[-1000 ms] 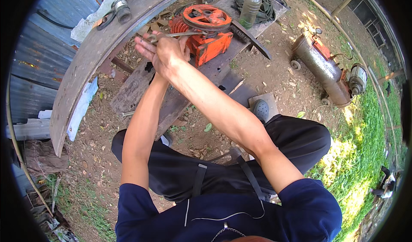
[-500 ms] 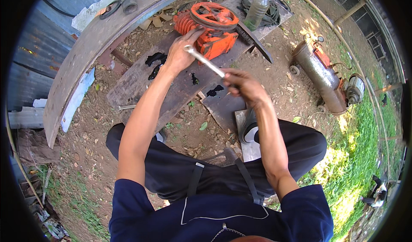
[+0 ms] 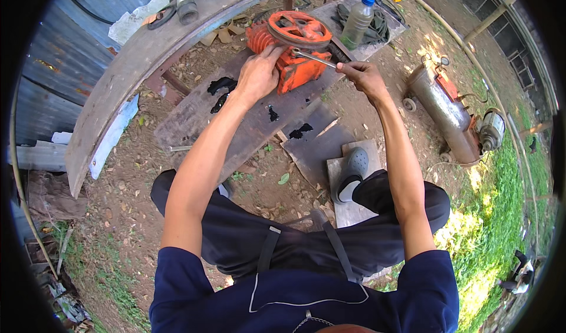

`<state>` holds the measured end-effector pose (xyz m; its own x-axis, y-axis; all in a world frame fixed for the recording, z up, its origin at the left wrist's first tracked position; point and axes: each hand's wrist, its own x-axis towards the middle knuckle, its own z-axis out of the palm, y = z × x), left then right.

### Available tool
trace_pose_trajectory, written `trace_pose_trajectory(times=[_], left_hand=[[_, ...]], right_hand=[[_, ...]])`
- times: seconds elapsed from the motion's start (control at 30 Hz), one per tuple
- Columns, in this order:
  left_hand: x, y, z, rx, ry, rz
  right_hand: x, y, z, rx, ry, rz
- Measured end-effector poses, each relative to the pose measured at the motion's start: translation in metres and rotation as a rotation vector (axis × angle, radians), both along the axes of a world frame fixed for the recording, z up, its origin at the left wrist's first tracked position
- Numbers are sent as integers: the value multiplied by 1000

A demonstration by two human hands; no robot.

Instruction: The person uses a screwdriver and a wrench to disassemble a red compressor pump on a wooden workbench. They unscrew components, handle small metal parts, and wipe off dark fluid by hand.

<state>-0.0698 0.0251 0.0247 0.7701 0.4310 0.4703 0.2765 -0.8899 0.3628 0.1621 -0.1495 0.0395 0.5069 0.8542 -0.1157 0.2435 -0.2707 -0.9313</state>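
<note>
My right hand grips the wrench | orange compressor: beyond this grip, at the wrench's head | my left hand: against it, clasp unclear | risk: poor seating may cause slipping.

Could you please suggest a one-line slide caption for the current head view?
Left hand on an orange machine with a spoked wheel, right hand holding a wrench to it.

Hands: two are seen
Held wrench: one is counted
Orange machines: one
Bottles: one
Metal tanks: one
</note>
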Motion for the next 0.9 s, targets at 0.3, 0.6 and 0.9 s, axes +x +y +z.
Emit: trace_pose_trajectory(times=[0.3, 0.6, 0.9], left_hand=[[1, -4, 10, -11, 94, 1], [5, -4, 13, -13, 148, 41], [3, -5, 21, -15, 153, 13]], right_hand=[[15, 14, -7, -39, -70, 78], [22, 21, 1, -75, -204, 227], [19, 12, -8, -60, -154, 206]])
